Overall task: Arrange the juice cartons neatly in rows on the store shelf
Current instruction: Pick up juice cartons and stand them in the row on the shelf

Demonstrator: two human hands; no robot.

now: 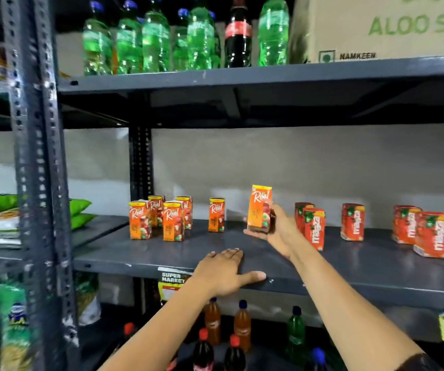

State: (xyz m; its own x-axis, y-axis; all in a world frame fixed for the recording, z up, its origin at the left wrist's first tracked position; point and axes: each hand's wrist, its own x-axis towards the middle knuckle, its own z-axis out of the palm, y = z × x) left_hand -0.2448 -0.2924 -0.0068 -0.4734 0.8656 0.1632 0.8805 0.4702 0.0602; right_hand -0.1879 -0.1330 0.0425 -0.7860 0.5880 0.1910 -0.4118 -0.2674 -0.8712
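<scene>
Six orange Real cartons show — five standing on the grey shelf (pixel 349 253) at its left, one (pixel 259 208) clamped upright in the right hand (pixel 277 228) just above it. Five red Maaza cartons (pixel 314 228) stand rightward — the left hand (pixel 225 271) rests flat on the shelf edge, fingers together, thumb splayed.

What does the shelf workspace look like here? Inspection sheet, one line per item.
Surface: dark grey metal shelf, front strip bare.
Job's things: five orange Real juice cartons upright at left, loosely grouped; five red Maaza juice cartons upright at right, unevenly spaced.
Clutter: nothing seen on this shelf.
Hands: right hand holds a sixth orange Real carton above the shelf; left hand flat on the front edge.
Cables: nothing seen.
Surroundings: green plastic bottles and a cardboard box above; bottles below.
</scene>
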